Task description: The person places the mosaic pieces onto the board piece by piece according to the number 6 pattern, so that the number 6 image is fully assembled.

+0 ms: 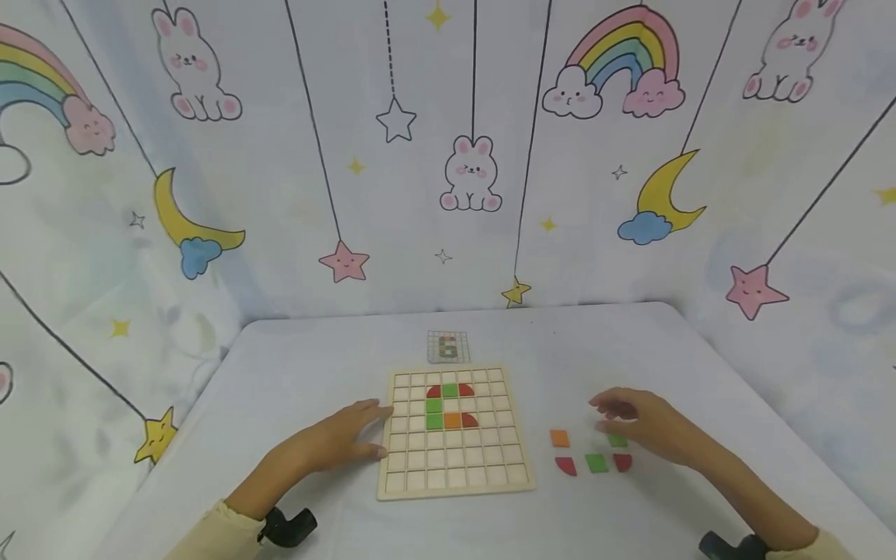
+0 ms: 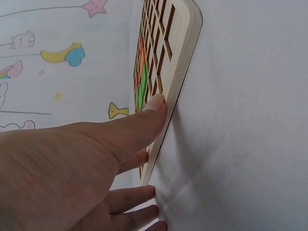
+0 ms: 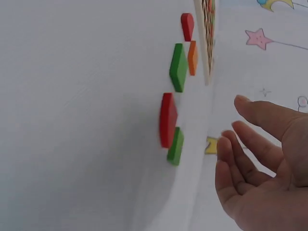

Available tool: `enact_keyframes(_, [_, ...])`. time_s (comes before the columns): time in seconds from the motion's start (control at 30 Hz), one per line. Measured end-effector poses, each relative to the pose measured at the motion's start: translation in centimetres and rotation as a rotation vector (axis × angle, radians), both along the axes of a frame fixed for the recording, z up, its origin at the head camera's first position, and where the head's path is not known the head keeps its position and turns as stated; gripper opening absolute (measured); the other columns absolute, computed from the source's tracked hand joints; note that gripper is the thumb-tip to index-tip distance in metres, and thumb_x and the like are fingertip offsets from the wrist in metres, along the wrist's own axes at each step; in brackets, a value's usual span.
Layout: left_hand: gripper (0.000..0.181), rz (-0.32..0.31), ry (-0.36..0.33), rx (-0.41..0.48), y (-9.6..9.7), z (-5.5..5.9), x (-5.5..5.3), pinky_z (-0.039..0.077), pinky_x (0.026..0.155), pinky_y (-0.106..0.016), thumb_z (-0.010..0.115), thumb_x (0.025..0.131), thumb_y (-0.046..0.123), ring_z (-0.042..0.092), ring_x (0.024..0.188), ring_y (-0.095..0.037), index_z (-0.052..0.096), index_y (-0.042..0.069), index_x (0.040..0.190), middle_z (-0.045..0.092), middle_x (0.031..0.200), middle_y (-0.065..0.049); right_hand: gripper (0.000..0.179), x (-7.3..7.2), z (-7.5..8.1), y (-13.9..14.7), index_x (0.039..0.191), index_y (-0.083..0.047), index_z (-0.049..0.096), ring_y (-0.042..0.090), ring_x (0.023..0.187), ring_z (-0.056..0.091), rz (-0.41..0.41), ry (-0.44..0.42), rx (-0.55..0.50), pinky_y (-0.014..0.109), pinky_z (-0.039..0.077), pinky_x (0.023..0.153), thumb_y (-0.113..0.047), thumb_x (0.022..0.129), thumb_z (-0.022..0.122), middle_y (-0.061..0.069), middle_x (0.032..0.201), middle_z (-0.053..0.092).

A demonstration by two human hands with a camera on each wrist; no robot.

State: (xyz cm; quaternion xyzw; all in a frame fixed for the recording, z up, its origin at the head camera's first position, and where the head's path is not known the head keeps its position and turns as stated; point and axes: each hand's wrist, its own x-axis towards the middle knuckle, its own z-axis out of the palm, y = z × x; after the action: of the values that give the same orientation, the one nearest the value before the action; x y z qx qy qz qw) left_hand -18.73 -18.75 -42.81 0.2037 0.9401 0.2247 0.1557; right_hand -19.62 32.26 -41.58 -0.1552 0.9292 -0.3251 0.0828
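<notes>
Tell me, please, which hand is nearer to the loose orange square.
Right. The right hand is to the right of the orange square, not touching it; the left hand is at the left edge of the board, across from the square.

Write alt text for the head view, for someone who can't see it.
A person's left hand touches the left edge of a gridded wooden board holding seven red, green and orange pieces, while the right hand hovers near five loose pieces to the board's right. A small gridded card lies beyond the board on the white table, before a cartoon-printed backdrop.
</notes>
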Motion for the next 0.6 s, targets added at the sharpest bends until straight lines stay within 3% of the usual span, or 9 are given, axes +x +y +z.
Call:
enact_keyframes(0.3, [0.073, 0.000, 0.003, 0.014, 0.0, -0.2, 0.1, 0.034, 0.122, -0.066, 0.077, 0.097, 0.038, 0.037, 0.151, -0.051, 0.048, 0.006, 0.157, 0.038, 0.163, -0.030, 0.042, 0.6, -2.1, 3.0, 0.131, -0.003, 0.069, 0.035, 0.125, 0.066, -0.046, -0.130, -0.015, 0.047, 0.059, 0.101, -0.022, 0.095, 0.080, 0.012, 0.132, 0.072])
enact_keyframes(0.47, [0.074, 0.006, 0.009, -0.001, -0.1, -0.6, -0.1, 0.034, 0.123, -0.064, 0.076, 0.098, 0.040, 0.036, 0.152, -0.048, 0.048, 0.008, 0.158, 0.038, 0.164, -0.028, 0.037, 0.5, -2.6, 3.5, 0.127, -0.005, 0.071, 0.032, 0.121, 0.067, -0.046, -0.099, 0.025, 0.046, 0.059, 0.101, -0.018, 0.093, 0.080, 0.010, 0.128, 0.072])
enact_keyframes(0.6, [0.073, 0.010, 0.017, -0.017, -0.2, -0.9, -0.3, 0.033, 0.124, -0.062, 0.075, 0.098, 0.041, 0.036, 0.153, -0.046, 0.048, 0.010, 0.158, 0.038, 0.165, -0.026, 0.030, 0.4, -2.7, 3.5, 0.121, -0.008, 0.073, 0.027, 0.115, 0.067, -0.040, -0.050, 0.059, 0.039, 0.060, 0.097, -0.017, 0.094, 0.079, 0.005, 0.122, 0.073])
